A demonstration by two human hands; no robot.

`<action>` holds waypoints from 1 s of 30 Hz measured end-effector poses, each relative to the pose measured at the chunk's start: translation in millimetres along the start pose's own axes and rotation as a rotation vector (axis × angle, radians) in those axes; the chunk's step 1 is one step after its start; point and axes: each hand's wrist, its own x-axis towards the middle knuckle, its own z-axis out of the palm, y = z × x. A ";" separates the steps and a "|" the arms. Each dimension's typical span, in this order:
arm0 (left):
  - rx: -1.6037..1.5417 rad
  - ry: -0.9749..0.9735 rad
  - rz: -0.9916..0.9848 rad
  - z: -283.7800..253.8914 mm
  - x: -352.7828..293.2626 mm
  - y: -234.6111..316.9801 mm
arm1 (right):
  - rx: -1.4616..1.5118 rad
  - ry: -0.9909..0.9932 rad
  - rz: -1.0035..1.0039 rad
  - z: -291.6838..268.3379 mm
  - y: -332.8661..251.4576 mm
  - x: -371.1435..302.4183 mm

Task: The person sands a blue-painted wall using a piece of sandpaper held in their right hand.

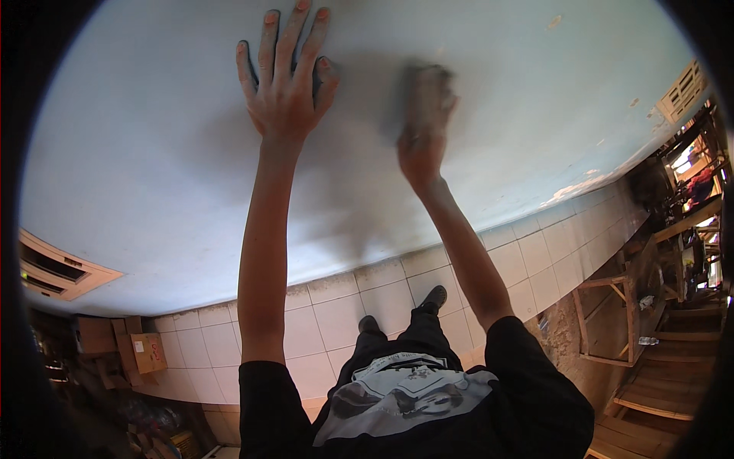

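My left hand (287,88) lies flat on the pale blue wall (153,153) with its fingers spread and nothing under them that shows. To its right, my right hand (426,122) is against the same wall, smeared by motion. Its fingers look bent round something dark and greyish at their tips, too blurred to name. Both arms reach forward from black short sleeves, and soft shadows fall on the wall round the hands.
White floor tiles (329,317) run along the wall's foot, under my dark shoes. Vent openings (65,265) sit in the wall at left and right. Cardboard boxes (145,352) stand at the left. A wooden frame (608,321) and planks are at the right, near peeling paint.
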 end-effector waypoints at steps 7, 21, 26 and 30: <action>-0.100 0.202 -0.018 15.0 -0.2 8.4 | -0.080 0.083 0.284 -6.8 27.4 3.1; -0.073 0.167 -0.017 13.4 -5.8 -0.6 | 0.126 0.240 -0.109 -1.1 28.5 84.5; -0.060 0.146 -0.020 12.1 -8.4 0.1 | -0.004 0.137 -0.047 16.3 36.5 30.5; -0.057 0.124 -0.040 12.7 -7.8 1.4 | -0.099 -0.063 -0.084 19.7 48.2 -8.6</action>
